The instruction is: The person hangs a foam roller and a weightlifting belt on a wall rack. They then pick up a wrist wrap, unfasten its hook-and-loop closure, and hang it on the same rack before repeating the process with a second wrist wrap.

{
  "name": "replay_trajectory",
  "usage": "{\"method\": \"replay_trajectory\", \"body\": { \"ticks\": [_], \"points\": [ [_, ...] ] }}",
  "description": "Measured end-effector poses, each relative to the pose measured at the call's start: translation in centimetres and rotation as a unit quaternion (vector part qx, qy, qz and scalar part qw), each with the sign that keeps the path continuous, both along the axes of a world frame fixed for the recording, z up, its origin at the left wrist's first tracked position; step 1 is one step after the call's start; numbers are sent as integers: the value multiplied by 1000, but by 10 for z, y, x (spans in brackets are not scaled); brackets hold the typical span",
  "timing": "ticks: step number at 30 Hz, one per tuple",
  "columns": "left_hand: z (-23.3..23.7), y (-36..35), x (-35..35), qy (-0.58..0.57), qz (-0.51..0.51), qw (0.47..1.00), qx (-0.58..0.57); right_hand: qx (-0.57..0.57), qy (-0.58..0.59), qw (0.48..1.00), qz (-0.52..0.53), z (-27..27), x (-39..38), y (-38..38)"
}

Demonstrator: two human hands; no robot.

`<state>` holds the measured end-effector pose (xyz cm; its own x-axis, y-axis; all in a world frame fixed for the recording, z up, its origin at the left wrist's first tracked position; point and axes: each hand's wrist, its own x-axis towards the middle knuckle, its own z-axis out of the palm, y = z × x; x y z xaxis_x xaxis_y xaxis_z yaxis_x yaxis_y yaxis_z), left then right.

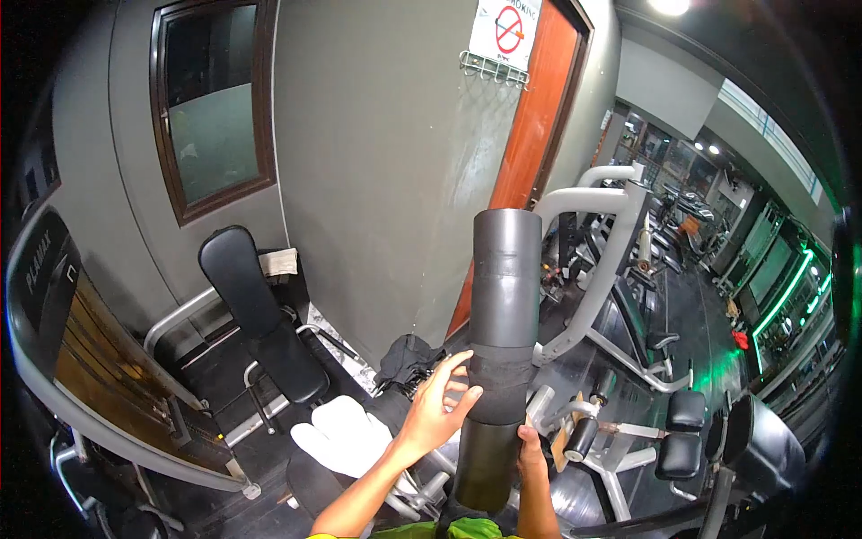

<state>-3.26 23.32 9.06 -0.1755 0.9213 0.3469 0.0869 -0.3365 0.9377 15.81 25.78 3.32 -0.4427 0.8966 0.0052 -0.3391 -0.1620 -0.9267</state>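
A long black padded cylinder [506, 278] stands upright close in front of me, with a wrapped band around its middle. At the band's left side is my left hand [442, 400], its fingers apart and the fingertips at the band's edge. My right hand [530, 447] is at the cylinder's lower right side, thumb on its surface; its other fingers are hidden. A white cloth [341, 436] lies to the left of my left forearm.
A black padded seat [287, 364] with a tall backrest stands at left, beside a weight machine [45, 296]. Grey machine tubing [588, 287] rises at right. Black pads [687, 410] sit lower right. A dark bag [409, 359] rests by the wall.
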Motion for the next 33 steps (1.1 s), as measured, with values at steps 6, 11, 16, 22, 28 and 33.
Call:
{"method": "replay_trajectory", "body": {
  "ticks": [6,11,16,22,28,33],
  "points": [
    [19,32,-2,60,55,997,19,32,20,999,12,3,-12,41],
    [50,69,-7,112,72,990,45,35,31,999,28,39,-24,86],
    [80,128,-13,113,88,984,110,73,65,992,79,51,-33,172],
    [116,212,-24,118,134,970,166,169,120,976,65,90,-61,271],
    [151,273,-41,131,163,955,211,300,157,940,52,146,-105,356],
    [176,295,-53,124,160,969,139,339,164,927,3,209,-129,378]
  ]
}}
